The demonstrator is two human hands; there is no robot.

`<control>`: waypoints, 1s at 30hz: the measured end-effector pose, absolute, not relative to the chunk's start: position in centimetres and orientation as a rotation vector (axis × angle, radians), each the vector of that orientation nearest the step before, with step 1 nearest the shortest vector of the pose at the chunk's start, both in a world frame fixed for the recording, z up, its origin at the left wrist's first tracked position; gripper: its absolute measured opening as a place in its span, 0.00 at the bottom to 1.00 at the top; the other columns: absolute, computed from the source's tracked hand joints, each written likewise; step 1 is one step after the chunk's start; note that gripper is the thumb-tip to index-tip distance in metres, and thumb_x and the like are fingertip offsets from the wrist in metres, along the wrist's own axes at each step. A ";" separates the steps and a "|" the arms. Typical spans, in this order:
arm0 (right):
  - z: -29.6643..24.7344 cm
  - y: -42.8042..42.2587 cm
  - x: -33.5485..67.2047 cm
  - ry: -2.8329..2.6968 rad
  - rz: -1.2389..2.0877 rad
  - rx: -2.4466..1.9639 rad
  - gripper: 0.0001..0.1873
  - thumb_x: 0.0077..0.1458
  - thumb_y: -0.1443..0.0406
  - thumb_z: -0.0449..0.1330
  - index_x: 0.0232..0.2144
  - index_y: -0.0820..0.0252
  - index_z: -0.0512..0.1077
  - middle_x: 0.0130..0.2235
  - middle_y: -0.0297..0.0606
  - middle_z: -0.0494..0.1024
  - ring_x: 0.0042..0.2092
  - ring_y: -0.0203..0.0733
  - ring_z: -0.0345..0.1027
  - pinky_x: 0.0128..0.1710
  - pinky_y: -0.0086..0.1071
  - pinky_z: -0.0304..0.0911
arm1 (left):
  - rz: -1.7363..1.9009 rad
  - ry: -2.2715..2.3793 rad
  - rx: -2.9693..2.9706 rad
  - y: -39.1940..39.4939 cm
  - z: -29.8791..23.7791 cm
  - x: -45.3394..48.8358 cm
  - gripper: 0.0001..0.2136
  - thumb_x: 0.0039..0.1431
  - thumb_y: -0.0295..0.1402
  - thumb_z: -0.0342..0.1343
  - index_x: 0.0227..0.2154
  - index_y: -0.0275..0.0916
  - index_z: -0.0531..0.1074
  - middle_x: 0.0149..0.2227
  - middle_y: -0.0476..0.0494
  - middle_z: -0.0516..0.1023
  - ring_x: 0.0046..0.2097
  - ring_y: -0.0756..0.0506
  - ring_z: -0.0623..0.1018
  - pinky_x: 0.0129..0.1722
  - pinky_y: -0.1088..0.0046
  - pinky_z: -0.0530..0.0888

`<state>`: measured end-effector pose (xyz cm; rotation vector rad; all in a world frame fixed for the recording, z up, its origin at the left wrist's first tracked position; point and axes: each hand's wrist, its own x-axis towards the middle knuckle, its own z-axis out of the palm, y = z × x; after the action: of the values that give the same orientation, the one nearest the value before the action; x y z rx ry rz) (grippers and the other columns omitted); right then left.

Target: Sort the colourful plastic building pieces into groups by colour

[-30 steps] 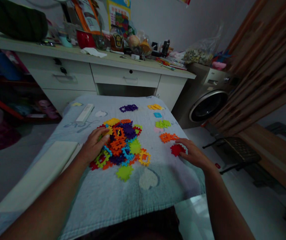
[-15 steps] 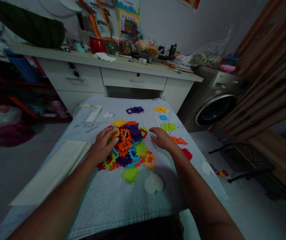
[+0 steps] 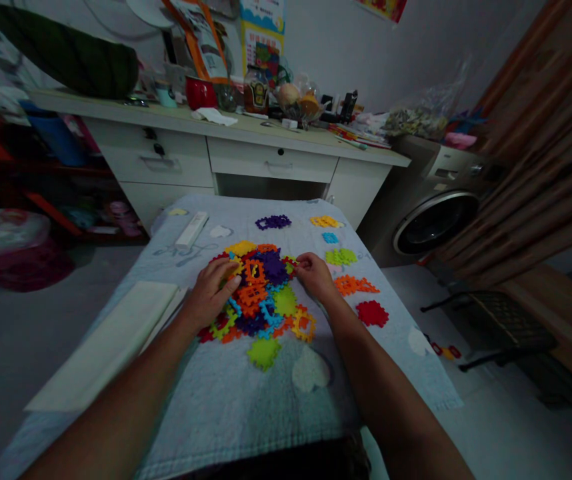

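Note:
A heap of colourful interlocking plastic tiles (image 3: 261, 293) lies in the middle of a light blue towel (image 3: 236, 393). My left hand (image 3: 211, 293) rests on the heap's left side, fingers curled over the pieces. On the heap's right upper edge, my right hand (image 3: 313, 275) has its fingertips pinched at a red piece. Sorted small groups lie apart: purple (image 3: 273, 222), yellow (image 3: 325, 221), blue (image 3: 330, 238), green (image 3: 341, 257), orange (image 3: 353, 285) and a red tile (image 3: 372, 313). One green tile (image 3: 263, 352) lies just below the heap.
A white remote (image 3: 191, 230) lies at the towel's far left, a flat white board (image 3: 111, 340) along its left edge. Behind stands a cluttered white desk (image 3: 266, 157), a washing machine (image 3: 431, 213) to the right, and a dark stool (image 3: 496, 320) on the floor.
My right hand left the red tile at the right and swung left onto the heap's upper right edge, closing its fingers there. The left hand stayed on the heap. The view shifted slightly.

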<state>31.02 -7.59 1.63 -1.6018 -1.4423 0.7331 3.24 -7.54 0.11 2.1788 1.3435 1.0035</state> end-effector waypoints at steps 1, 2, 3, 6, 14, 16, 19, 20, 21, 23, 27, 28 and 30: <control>1.8 -7.7 31.2 -1.406 0.752 -1.585 0.12 0.45 0.68 0.57 0.35 0.59 0.70 0.27 0.29 0.71 0.29 0.36 0.64 0.29 0.28 0.60 | 1.006 1.345 2.176 -7.5 0.1 3.2 0.24 0.63 0.51 0.43 0.52 0.41 0.70 0.56 0.38 0.68 0.61 0.38 0.65 0.63 0.52 0.60; 2.1 -7.8 31.4 -1.383 0.764 -1.565 0.12 0.44 0.68 0.56 0.36 0.59 0.70 0.27 0.29 0.71 0.29 0.36 0.64 0.29 0.28 0.61 | 1.006 1.344 2.175 -7.5 0.2 3.2 0.24 0.63 0.50 0.43 0.52 0.41 0.70 0.56 0.38 0.68 0.61 0.38 0.65 0.63 0.52 0.60; 2.4 -8.0 31.6 -1.373 0.765 -1.546 0.12 0.44 0.67 0.56 0.36 0.59 0.70 0.28 0.30 0.71 0.30 0.36 0.65 0.30 0.28 0.61 | 1.004 1.342 2.176 -7.5 0.2 3.2 0.24 0.63 0.50 0.43 0.52 0.41 0.70 0.56 0.38 0.68 0.61 0.38 0.65 0.63 0.52 0.60; 3.2 -8.5 32.4 -1.409 0.669 -1.530 0.12 0.44 0.68 0.54 0.34 0.59 0.71 0.28 0.31 0.70 0.30 0.37 0.64 0.31 0.30 0.61 | 0.997 1.332 2.189 -7.5 0.2 3.3 0.24 0.63 0.50 0.43 0.52 0.40 0.70 0.56 0.38 0.68 0.61 0.38 0.65 0.63 0.52 0.61; 3.1 -9.7 33.4 -1.807 0.150 -1.657 0.11 0.48 0.74 0.53 0.32 0.59 0.72 0.36 0.41 0.70 0.42 0.45 0.64 0.46 0.38 0.61 | 0.989 1.329 2.184 -7.5 0.2 3.2 0.24 0.63 0.50 0.43 0.53 0.40 0.70 0.56 0.38 0.69 0.61 0.38 0.66 0.63 0.53 0.61; 2.8 -10.0 33.5 -1.941 0.190 -1.691 0.11 0.47 0.74 0.56 0.33 0.59 0.73 0.38 0.42 0.70 0.44 0.45 0.63 0.48 0.38 0.60 | 0.990 1.323 2.179 -7.4 0.1 3.2 0.24 0.64 0.50 0.43 0.53 0.40 0.70 0.56 0.39 0.69 0.61 0.39 0.66 0.63 0.54 0.61; 2.3 -10.3 33.6 -2.084 0.287 -1.697 0.11 0.45 0.70 0.62 0.35 0.59 0.73 0.42 0.41 0.70 0.47 0.45 0.62 0.51 0.39 0.58 | 0.998 1.317 2.171 -7.4 0.1 3.2 0.24 0.64 0.50 0.44 0.53 0.41 0.69 0.56 0.39 0.69 0.61 0.39 0.66 0.63 0.53 0.61; 2.2 -10.4 33.6 -2.099 0.300 -1.700 0.12 0.45 0.68 0.63 0.36 0.59 0.72 0.43 0.40 0.70 0.47 0.45 0.61 0.52 0.40 0.57 | 1.000 1.315 2.169 -7.4 0.0 3.2 0.24 0.64 0.50 0.44 0.53 0.41 0.69 0.56 0.39 0.69 0.61 0.39 0.66 0.63 0.53 0.61; 2.1 -10.4 33.6 -2.098 0.299 -1.710 0.13 0.46 0.66 0.64 0.37 0.59 0.72 0.43 0.40 0.70 0.47 0.45 0.61 0.52 0.40 0.57 | 1.000 1.314 2.169 -7.4 0.0 3.2 0.23 0.64 0.50 0.44 0.53 0.41 0.69 0.56 0.39 0.69 0.61 0.39 0.65 0.63 0.52 0.61; 2.0 -10.3 33.5 -2.075 0.276 -1.743 0.14 0.47 0.64 0.64 0.39 0.60 0.71 0.42 0.40 0.71 0.46 0.44 0.61 0.50 0.39 0.58 | 0.998 1.311 2.172 -7.5 0.1 3.2 0.23 0.64 0.50 0.44 0.53 0.41 0.69 0.56 0.39 0.69 0.61 0.39 0.65 0.63 0.53 0.61; 2.3 -10.2 33.5 -2.061 0.264 -1.792 0.14 0.48 0.69 0.61 0.41 0.61 0.70 0.41 0.42 0.72 0.44 0.43 0.63 0.48 0.37 0.59 | 1.001 1.315 2.180 -7.4 0.1 3.2 0.23 0.63 0.51 0.44 0.52 0.41 0.70 0.56 0.39 0.69 0.61 0.39 0.66 0.63 0.53 0.60; 2.5 -10.2 33.6 -2.067 0.263 -1.794 0.15 0.48 0.71 0.60 0.41 0.61 0.70 0.41 0.42 0.72 0.44 0.43 0.63 0.48 0.37 0.59 | 1.004 1.315 2.183 -7.4 0.1 3.1 0.24 0.63 0.51 0.44 0.52 0.41 0.70 0.56 0.39 0.69 0.61 0.39 0.66 0.63 0.53 0.60; 3.3 -10.5 34.2 -2.077 0.263 -1.786 0.17 0.46 0.73 0.59 0.42 0.61 0.70 0.42 0.42 0.73 0.45 0.44 0.64 0.49 0.38 0.60 | 1.004 1.315 2.186 -7.4 0.0 3.1 0.24 0.63 0.51 0.44 0.52 0.40 0.70 0.56 0.39 0.69 0.61 0.38 0.66 0.63 0.54 0.61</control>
<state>34.21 -10.47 3.31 -1.7859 -2.0774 0.2628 3.11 -7.37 0.02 2.1855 1.3155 1.0035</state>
